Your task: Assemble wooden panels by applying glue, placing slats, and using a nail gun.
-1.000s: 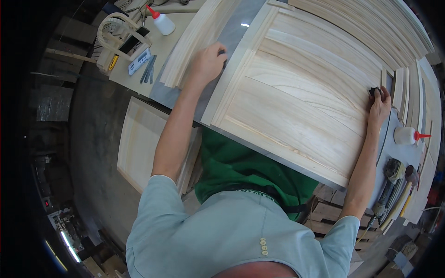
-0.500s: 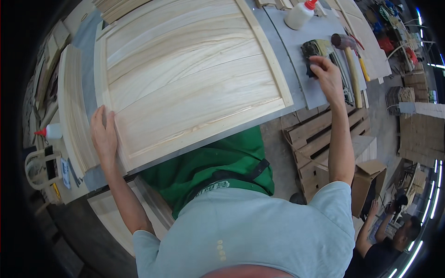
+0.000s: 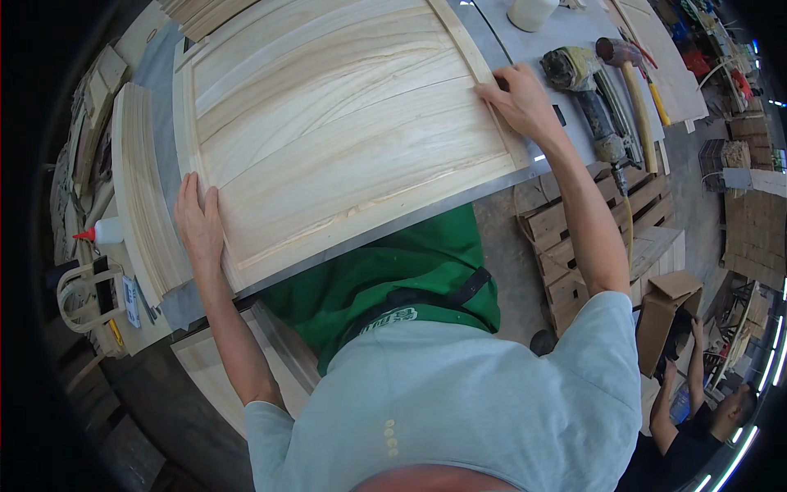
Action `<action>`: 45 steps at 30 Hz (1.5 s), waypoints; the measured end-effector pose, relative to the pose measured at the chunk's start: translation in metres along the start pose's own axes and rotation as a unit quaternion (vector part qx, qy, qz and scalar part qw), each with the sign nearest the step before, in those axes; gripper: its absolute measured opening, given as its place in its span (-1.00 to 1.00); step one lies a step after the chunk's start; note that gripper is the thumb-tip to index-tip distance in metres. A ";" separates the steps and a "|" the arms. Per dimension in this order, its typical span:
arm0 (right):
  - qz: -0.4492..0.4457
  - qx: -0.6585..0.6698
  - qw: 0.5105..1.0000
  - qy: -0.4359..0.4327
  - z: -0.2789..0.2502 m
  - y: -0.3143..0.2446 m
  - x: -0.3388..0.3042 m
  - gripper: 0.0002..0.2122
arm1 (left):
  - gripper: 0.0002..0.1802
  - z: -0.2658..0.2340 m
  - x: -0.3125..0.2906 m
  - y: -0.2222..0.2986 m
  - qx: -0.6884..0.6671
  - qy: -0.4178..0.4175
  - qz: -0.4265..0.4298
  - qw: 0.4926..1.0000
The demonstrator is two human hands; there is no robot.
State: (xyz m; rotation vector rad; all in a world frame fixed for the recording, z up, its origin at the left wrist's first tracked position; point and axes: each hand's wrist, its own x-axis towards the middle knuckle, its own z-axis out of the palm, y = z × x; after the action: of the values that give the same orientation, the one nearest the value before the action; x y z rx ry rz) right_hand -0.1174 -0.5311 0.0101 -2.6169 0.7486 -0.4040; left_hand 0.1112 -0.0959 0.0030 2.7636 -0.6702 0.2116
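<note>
A pale wooden frame-and-panel door (image 3: pixel 344 123) lies flat on the grey-topped bench (image 3: pixel 484 53), its near edge toward me. My left hand (image 3: pixel 199 221) is on its left stile, fingers along the outer side and thumb on the inner side. Across the door, my right hand (image 3: pixel 518 102) grips the right stile, thumb on the face and fingers curled at the outer edge. To the right of that hand lies an air tool (image 3: pixel 602 123) with a tape-wrapped head and a yellow hose. A mallet (image 3: pixel 631 90) with a wooden handle rests beside it.
Stacked wooden strips (image 3: pixel 143 189) stand left of the door, with a red-tipped glue bottle (image 3: pixel 106 231) beyond. Another white bottle (image 3: pixel 531 12) is at the far right. Below the bench's right end are wooden pallets (image 3: pixel 566 246) and a cardboard box (image 3: pixel 666 316), where another person (image 3: pixel 689 435) works.
My right hand has moved left from beside the air tool onto the door's right stile. My left hand stays on the left stile. The other person's arms have shifted toward the box.
</note>
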 end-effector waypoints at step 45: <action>-0.033 0.645 0.756 0.105 -0.039 -0.037 0.017 -0.72 | -0.49 -0.284 0.131 0.214 -0.053 0.452 0.371 0.810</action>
State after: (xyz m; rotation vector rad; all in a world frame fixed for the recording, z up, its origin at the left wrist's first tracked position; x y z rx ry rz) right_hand -0.1016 -0.5232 0.0637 -1.2708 0.2172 -0.8536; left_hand 0.1058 -0.2450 0.3516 1.7716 -1.3161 1.4565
